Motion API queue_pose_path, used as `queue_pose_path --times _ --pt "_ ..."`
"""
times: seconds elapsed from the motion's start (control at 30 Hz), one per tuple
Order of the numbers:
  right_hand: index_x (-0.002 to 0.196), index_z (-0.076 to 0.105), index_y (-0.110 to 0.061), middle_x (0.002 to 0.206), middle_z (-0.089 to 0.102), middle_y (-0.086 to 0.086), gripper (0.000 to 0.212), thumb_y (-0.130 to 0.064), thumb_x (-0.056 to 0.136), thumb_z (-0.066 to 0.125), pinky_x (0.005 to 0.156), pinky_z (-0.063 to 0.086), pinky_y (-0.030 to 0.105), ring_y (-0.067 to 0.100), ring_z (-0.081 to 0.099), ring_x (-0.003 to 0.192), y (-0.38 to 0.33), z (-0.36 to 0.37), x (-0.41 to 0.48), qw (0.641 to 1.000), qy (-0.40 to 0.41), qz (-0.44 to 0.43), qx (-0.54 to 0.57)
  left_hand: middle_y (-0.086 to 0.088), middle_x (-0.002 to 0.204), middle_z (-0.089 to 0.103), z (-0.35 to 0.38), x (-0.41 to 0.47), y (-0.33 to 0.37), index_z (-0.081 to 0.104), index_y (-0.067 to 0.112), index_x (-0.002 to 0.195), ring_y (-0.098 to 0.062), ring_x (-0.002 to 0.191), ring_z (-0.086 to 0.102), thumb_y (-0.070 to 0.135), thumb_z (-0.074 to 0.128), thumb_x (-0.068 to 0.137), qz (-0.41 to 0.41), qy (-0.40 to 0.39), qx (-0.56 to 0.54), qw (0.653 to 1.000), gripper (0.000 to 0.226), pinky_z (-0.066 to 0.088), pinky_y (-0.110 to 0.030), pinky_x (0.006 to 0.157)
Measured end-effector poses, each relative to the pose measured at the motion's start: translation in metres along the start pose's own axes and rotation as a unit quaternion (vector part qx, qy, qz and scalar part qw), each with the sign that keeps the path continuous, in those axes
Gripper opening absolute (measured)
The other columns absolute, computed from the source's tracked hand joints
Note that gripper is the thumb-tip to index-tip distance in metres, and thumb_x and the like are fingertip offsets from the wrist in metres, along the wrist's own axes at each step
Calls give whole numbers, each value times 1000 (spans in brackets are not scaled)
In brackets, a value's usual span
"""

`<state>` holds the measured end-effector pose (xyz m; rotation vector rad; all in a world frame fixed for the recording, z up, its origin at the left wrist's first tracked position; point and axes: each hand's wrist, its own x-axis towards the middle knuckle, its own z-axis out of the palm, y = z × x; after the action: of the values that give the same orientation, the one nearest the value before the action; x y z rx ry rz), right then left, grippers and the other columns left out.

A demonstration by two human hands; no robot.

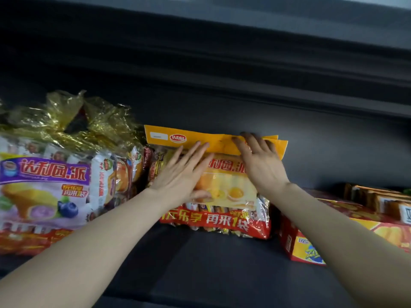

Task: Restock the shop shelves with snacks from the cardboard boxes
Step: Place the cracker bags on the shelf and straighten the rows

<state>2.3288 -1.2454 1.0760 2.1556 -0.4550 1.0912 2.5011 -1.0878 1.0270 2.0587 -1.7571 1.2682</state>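
I note the yellow snack bag (pixel 229 187): clear wrap, orange header card on top, egg-cake print, red band along the base. It stands upright mid dark shelf (pixel 222 252), with the purple snack bag (pixel 44 185) left of it and the red box (pixel 298 245) to its right.

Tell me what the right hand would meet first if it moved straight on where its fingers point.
The right hand lies on the orange top flap of the yellow plastic snack bag; beyond, probably the dark shelf back wall.
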Motion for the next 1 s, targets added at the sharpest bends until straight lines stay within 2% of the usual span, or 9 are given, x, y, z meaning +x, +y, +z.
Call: queue_pose_path --times 0.17,0.3,0.4,0.53,0.63,0.7,0.77,0.87,1.0 --pt "140 50 -19 128 60 12 42 -29 100 55 108 31 44 35 51 125 5 -4 60 992 -104 56 42 -16 156 -33 5 21 11 -29 24 150 -31 145 -28 85 46 72 -33 -90 1 995 124 -1 -56 120" --pt "117 67 -23 112 67 11 22 -19 103 50 92 44 37 33 61 105 0 3 76 985 -97 140 40 -15 159 -26 4 25 11 -30 26 149 -31 149 -15 85 47 72 -38 -117 16 992 124 8 -52 121" --pt "116 69 -21 115 66 10 22 -26 102 53 89 47 39 34 59 108 -1 16 71 983 -50 147 101 -12 164 -1 -2 27 9 -9 23 155 -29 151 4 80 45 77 -40 -89 2 995 111 21 -50 119" --pt "95 77 -18 107 64 8 50 -52 97 41 79 52 39 31 59 98 4 17 52 984 17 -7 176 -14 152 39 -10 39 -16 39 12 148 -30 145 29 58 39 93 -106 150 5 983 72 37 -47 112" --pt "99 77 -20 108 65 2 58 -55 100 31 74 52 37 26 61 98 3 11 48 986 -57 -11 159 -12 116 69 -3 49 -31 71 12 112 -31 121 58 48 35 98 -113 168 7 979 53 45 -47 105" --pt "123 66 -28 120 64 2 44 -54 100 40 83 52 39 27 58 113 5 6 58 981 -85 28 172 -1 86 73 1 46 -31 75 20 86 -25 87 69 51 25 98 -136 132 2 982 60 56 -38 77" --pt "139 52 -37 131 60 2 49 -58 94 52 94 49 40 26 50 125 6 -1 73 970 -145 45 189 3 91 69 4 39 -28 72 22 91 -21 82 66 55 23 97 -150 119 -23 981 60 55 -33 55" --pt "124 64 -36 124 60 1 31 -45 94 61 92 46 35 25 53 121 1 -1 88 968 -204 19 143 -3 103 59 12 31 -29 68 18 98 -22 92 59 55 34 96 -132 139 -22 981 51 54 -34 50" --pt "113 70 -19 109 63 9 21 -17 102 52 76 45 31 29 62 101 0 9 105 977 -147 111 105 -1 99 66 14 28 -35 74 20 96 -24 94 63 58 31 96 -131 125 -19 983 57 54 -34 55"
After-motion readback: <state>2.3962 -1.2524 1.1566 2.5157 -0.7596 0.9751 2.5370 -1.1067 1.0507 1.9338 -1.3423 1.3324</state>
